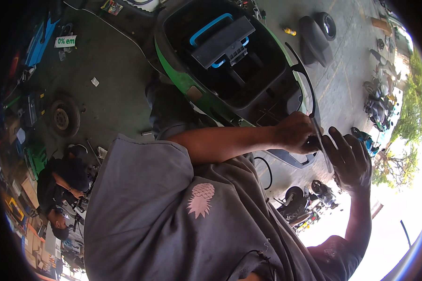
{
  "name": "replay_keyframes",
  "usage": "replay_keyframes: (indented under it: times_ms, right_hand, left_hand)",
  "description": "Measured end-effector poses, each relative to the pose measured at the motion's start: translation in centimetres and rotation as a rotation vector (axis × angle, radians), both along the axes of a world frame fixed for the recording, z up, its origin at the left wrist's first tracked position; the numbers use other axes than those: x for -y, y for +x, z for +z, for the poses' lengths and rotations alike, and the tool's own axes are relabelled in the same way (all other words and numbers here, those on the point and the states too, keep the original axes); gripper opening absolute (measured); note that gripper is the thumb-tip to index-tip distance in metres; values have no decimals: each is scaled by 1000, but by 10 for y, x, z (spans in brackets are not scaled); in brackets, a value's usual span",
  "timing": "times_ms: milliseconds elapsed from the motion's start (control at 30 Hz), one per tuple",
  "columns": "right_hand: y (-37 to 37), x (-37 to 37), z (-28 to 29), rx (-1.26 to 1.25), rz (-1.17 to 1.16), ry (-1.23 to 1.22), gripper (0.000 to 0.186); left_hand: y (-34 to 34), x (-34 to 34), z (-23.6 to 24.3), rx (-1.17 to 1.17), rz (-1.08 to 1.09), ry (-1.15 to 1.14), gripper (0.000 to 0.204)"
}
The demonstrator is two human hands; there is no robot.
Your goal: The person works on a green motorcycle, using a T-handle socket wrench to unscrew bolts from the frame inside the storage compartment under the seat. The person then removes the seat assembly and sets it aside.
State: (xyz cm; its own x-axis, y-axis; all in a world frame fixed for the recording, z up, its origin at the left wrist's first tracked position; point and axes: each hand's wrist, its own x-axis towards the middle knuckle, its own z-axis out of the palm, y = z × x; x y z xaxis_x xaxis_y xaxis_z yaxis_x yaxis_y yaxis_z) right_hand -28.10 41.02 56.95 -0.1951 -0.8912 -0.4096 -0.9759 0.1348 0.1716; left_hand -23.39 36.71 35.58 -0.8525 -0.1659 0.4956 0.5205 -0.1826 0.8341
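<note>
My left hand [296, 133] reaches across to the right, its fingers closed around a long, curved black strip [309, 86]. One end of the strip rises in a thin bend with a small tab; the flatter end points down past my fist. Against that flat end is my right hand [349, 161], fingers stretched and apart, its thumb hard to see. Below the strip stands a green and black scooter [166, 61] without its seat. Inside its open compartment sits a black block [224, 43] with blue handles [206, 29].
A scooter seat [312, 42] and a tyre [327, 25] lie on the floor beyond, near a yellow bottle [290, 31]. Another person [63, 180] crouches at left, by a wheel [63, 116]. Parked two-wheelers [380, 105] line the right; a dark motorcycle [295, 201] stands behind my arm.
</note>
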Motion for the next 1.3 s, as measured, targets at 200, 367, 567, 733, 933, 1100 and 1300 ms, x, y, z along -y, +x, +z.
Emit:
replay_keyframes:
  times_ms: [200, 367, 567, 733, 933, 1100, 1300]
  right_hand:
    - [-11, -12, -9, 39, 257, -109, 27]
    - [-24, 7, -8, 15, 144, 38, 15]
    - [21, -11, -25, 569, -1582, -23, 44]
    - [21, 34, 1, 9, -370, -135, 38]
    - [36, 16, -21, 211, -1496, -344, 50]
    - [36, 10, -8, -71, -817, -97, 47]
    - [41, 13, -6, -103, -763, 11, 38]
  left_hand:
    - [4, 1, -1, -36, 72, -23, 17]
    - [0, 8, 2, 5, 9, 25, 16]
    - [1, 16, -1, 63, -50, 7, 21]
    - [0, 24, -2, 99, -132, -58, 21]
    - [6, 40, 15, 81, -283, 12, 19]
    - [0, 55, 10, 20, -352, -36, 21]
    - [-7, 82, 12, 33, -485, -165, 25]
